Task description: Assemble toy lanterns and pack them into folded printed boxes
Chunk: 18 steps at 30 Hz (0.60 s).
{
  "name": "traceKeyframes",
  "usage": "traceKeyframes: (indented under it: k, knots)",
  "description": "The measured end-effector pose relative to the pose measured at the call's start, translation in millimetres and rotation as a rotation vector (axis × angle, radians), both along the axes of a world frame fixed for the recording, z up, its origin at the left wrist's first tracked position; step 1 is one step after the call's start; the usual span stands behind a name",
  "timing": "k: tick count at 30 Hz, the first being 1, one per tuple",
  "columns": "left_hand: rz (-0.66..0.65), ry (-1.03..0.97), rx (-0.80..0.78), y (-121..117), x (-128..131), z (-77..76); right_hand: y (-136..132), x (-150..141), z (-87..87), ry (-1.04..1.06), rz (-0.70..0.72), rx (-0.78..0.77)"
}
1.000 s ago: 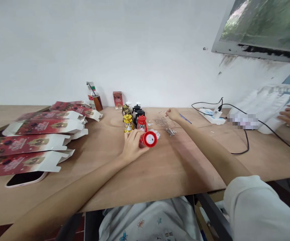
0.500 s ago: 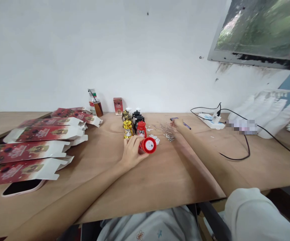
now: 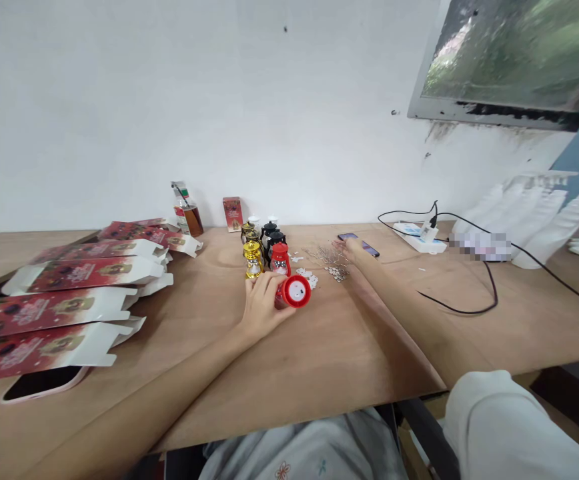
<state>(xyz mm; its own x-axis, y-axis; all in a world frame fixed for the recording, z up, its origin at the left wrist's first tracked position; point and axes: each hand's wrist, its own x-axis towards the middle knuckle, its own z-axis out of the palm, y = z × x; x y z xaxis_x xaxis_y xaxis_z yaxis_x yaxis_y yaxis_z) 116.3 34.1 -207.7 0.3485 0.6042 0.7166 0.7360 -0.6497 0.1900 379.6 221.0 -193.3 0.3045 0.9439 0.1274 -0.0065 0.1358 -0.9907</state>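
A small red lantern (image 3: pixel 297 291) lies tipped in my left hand (image 3: pixel 262 310), its round base with a white disc facing me. My fingers wrap round its body. At the far side of a heap of thin metal wires (image 3: pixel 322 255) is my right hand (image 3: pixel 350 248); its fingers are bent together at the wires, and what they pinch is too small to make out. Just beyond my left hand stand another red lantern (image 3: pixel 280 257), a gold lantern (image 3: pixel 253 259) and several black lanterns (image 3: pixel 275 241). Small silver discs (image 3: pixel 337 273) and white pieces (image 3: pixel 310 279) lie between my hands.
Flattened red printed boxes (image 3: pixel 84 273) are piled at left, over a phone (image 3: pixel 44 383). A bottle (image 3: pixel 188 217) and a red box (image 3: pixel 232 215) stand by the wall. At right are another phone (image 3: pixel 369 249), a power strip (image 3: pixel 422 239), black cables and stacked white foam-like pieces (image 3: pixel 549 220).
The view has shifted slightly. My right hand has moved a little left over the wires. My left hand keeps the red lantern in the same tipped position.
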Motion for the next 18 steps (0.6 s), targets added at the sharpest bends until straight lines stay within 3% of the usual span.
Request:
traceKeyframes:
  k: [7, 14, 18]
  knots:
    - [-0.008, -0.009, 0.025, 0, 0, -1.2, -4, -4, 3.6, 0.015, -0.03, -0.139]
    - [-0.029, -0.041, 0.063, 2, -1, -3.0, -10, -14, 19.9, -0.043, -0.042, 0.068]
    - [-0.082, -0.167, 0.053, 4, -1, -6.5, -25, -26, 28.7, -0.029, 0.01, 0.159]
